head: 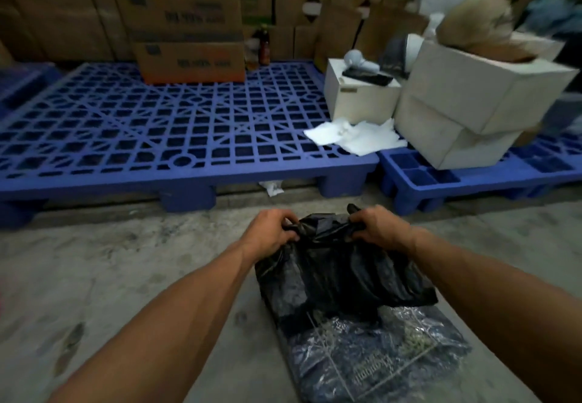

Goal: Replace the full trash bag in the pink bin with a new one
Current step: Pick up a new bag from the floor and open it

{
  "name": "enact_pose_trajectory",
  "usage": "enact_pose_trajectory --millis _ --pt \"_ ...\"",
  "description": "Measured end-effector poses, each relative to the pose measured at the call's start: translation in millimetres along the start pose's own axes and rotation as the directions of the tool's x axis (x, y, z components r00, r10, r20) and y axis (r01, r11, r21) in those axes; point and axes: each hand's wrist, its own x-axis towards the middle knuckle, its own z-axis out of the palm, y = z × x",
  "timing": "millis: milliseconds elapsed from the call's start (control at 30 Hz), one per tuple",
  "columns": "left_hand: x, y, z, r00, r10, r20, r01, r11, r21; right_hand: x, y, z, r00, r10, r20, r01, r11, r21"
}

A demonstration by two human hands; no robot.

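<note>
A black trash bag (340, 273) hangs in front of me over the concrete floor. My left hand (272, 229) grips its top edge on the left, and my right hand (378, 224) grips the top edge on the right. The bag's mouth is bunched between the two hands. Below the bag lies a clear plastic packet (378, 361) holding dark folded material, flat on the floor. The pink bin is not in view.
A blue plastic pallet (176, 138) lies ahead, with cardboard boxes (189, 34) at its back. White boxes (472, 100) stand on a second blue pallet (441, 179) to the right. White crumpled paper (356, 138) lies by them. Stacked cartons fill the background.
</note>
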Motion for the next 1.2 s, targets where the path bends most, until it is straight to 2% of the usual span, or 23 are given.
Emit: enact_pose_trajectory --millis 167,400,667,1033,1200 --pt "-16.1 -11.9 -76.3 0.996 0.028 -0.079 -0.030 0.999 -0.026 14.0 -46.0 -49.9 0.982 -0.144 -0.123 0.158 0.981 0.116" --pt "-64.0 -48.8 -170.9 0.960 -0.110 -0.257 0.116 0.993 0.009 32.0 -133.6 -98.3 0.908 -0.346 -0.238 0.371 0.926 0.071" --pt "-143.6 -87.0 -236.9 0.859 -0.287 -0.424 0.285 0.956 -0.071 70.4 -234.5 -112.0 0.780 -0.593 -0.202 0.587 0.804 -0.093" --pt "-257.0 -76.2 -300.9 0.760 -0.291 -0.581 0.420 0.902 0.099 95.0 -351.1 -144.1 0.581 -0.794 -0.176 0.781 0.606 -0.154" --pt "-289.4 -99.7 -357.4 0.627 -0.287 -0.724 0.519 0.847 0.114 91.4 -411.4 -170.1 0.477 -0.867 -0.147 0.845 0.498 -0.198"
